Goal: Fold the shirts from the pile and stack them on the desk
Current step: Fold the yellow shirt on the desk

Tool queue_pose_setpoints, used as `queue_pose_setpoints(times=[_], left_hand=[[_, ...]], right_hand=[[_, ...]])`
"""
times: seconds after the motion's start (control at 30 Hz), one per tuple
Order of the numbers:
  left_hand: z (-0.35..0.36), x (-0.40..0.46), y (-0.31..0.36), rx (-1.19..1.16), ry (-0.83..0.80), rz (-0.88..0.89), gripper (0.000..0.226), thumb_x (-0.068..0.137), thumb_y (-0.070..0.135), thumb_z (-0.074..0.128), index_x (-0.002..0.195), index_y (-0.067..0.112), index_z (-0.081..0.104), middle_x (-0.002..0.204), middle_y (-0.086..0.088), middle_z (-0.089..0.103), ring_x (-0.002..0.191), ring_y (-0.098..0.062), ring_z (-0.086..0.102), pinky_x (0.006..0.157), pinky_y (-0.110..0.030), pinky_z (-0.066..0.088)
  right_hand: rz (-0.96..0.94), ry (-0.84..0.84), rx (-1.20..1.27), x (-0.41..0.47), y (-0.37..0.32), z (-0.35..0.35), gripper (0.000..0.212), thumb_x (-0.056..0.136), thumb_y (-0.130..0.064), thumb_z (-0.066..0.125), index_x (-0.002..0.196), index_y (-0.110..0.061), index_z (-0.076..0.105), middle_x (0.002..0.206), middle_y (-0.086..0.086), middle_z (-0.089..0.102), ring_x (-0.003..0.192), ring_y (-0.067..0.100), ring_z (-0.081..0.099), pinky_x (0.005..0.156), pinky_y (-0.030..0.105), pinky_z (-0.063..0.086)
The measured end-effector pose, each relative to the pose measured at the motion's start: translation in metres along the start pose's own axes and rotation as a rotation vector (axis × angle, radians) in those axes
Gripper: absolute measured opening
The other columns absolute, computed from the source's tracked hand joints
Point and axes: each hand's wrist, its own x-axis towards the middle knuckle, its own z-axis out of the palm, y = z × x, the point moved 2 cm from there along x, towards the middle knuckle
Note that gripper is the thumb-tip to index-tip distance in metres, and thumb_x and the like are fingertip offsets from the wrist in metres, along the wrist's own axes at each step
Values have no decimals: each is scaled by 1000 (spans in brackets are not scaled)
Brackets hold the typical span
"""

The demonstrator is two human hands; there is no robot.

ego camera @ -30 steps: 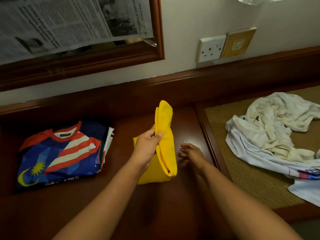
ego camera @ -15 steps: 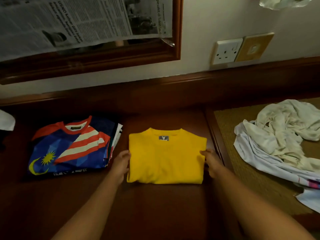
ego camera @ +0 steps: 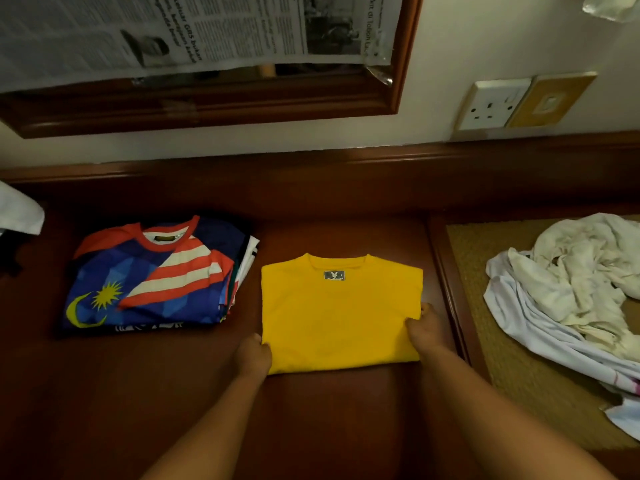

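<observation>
We have the yellow shirt (ego camera: pixel 341 313) lying flat on the dark wooden desk (ego camera: pixel 329 427), folded into a neat rectangle with its collar and grey label turned away from us. Our left hand (ego camera: pixel 252 353) sits at the shirt's near left edge and our right hand (ego camera: pixel 425 329) at its right edge, each touching the cloth, one on either side so the bundle can be squared or lifted without coming undone. The fingers are tucked against or under the fabric, so we cannot tell whether they pinch the edge or only press against it.

To the left, just beside the yellow shirt but not touching it, lies the stack of folded shirts (ego camera: pixel 156 278), topped by a blue jersey with red and white stripes and a yellow moon and star. We judge the yellow one belongs on top of it, which would explain the grip at both sides.

On the right, a woven mat (ego camera: pixel 485 289) holds the pile of unfolded shirts (ego camera: pixel 571 289), white and cream, crumpled and well apart from our hands; so more folding remains. Above the desk, a wood-framed mirror (ego camera: pixel 398 98) is covered with newspaper (ego camera: pixel 173 29), and a wall socket (ego camera: pixel 493 105) sits near it.
</observation>
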Motion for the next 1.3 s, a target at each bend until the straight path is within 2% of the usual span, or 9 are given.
queue_pose_setpoints(times=[0.17, 0.27, 0.4, 0.53, 0.67, 0.73, 0.93, 1.03, 1.3], left_hand=[[2, -3, -5, -147, 16, -51, 36, 89, 2, 50, 125, -2, 52, 126, -25, 56, 113, -40, 53, 89, -40, 44], [0, -11, 2, -270, 110, 61, 60, 90, 8, 56, 145, 12, 32, 143, -18, 40, 126, -38, 44, 96, -43, 40], [10, -17, 1, 307, 133, 415, 72, 98, 45, 42, 153, 31, -2, 160, 0, -11, 148, -27, -3, 117, -46, 12], [22, -12, -24, 441, -48, 363, 70, 98, 59, 18, 149, 30, -21, 157, 3, -26, 146, -19, -20, 117, -46, -4], [21, -13, -27, 460, 7, 324, 83, 84, 70, -5, 150, 23, -18, 158, -2, -23, 146, -20, -19, 118, -44, -2], [17, -11, -19, 425, 108, 326, 91, 75, 67, -14, 152, 18, -11, 159, -5, -19, 147, -22, -16, 118, -42, -2], [18, 13, 39, 440, 98, 522, 80, 82, 61, -10, 153, 25, -7, 159, 2, -19, 146, -21, -19, 117, -43, -7], [20, 26, 53, 486, 56, 567, 68, 92, 59, -1, 152, 28, -9, 159, 7, -19, 146, -21, -18, 117, -45, -6], [1, 37, 31, 250, 116, 301, 65, 101, 47, 29, 154, 17, 8, 162, -1, 1, 148, -25, 3, 114, -47, 17]], right_hand=[[-166, 120, -333, -2, 1, 2, 52, 92, -14, 57, 140, -4, 38, 134, 20, 47, 112, 36, 51, 88, 40, 44], [-398, 171, -701, -14, 0, 14, 66, 94, -30, 53, 150, -10, 24, 156, 15, 22, 142, 33, 23, 112, 46, 26], [-575, -108, -951, -26, 8, 46, 73, 88, -59, 1, 149, -21, -14, 155, 2, -26, 143, 22, -24, 115, 42, -11], [-504, -185, -1018, -14, 23, 56, 94, 67, -78, -27, 146, -27, -24, 151, -1, -34, 141, 22, -30, 116, 42, -11], [-353, -88, -993, -7, 19, 48, 85, 84, -75, -6, 149, -23, -20, 155, 6, -30, 143, 24, -27, 118, 47, -8], [-383, -47, -971, -5, 11, 48, 94, 72, -78, -21, 147, -22, -20, 153, 5, -30, 142, 21, -27, 116, 46, -10], [-552, -99, -930, 8, -31, 82, 85, 79, -70, -9, 149, -22, -17, 153, -3, -29, 142, 17, -28, 114, 41, -16], [-631, -179, -1009, 18, -37, 94, 89, 74, -75, -21, 147, -25, -21, 152, -4, -33, 142, 19, -30, 113, 40, -18], [-306, 6, -914, 44, -22, 35, 72, 99, -55, 20, 153, -19, -10, 160, 5, -19, 147, 25, -16, 118, 46, -2]])
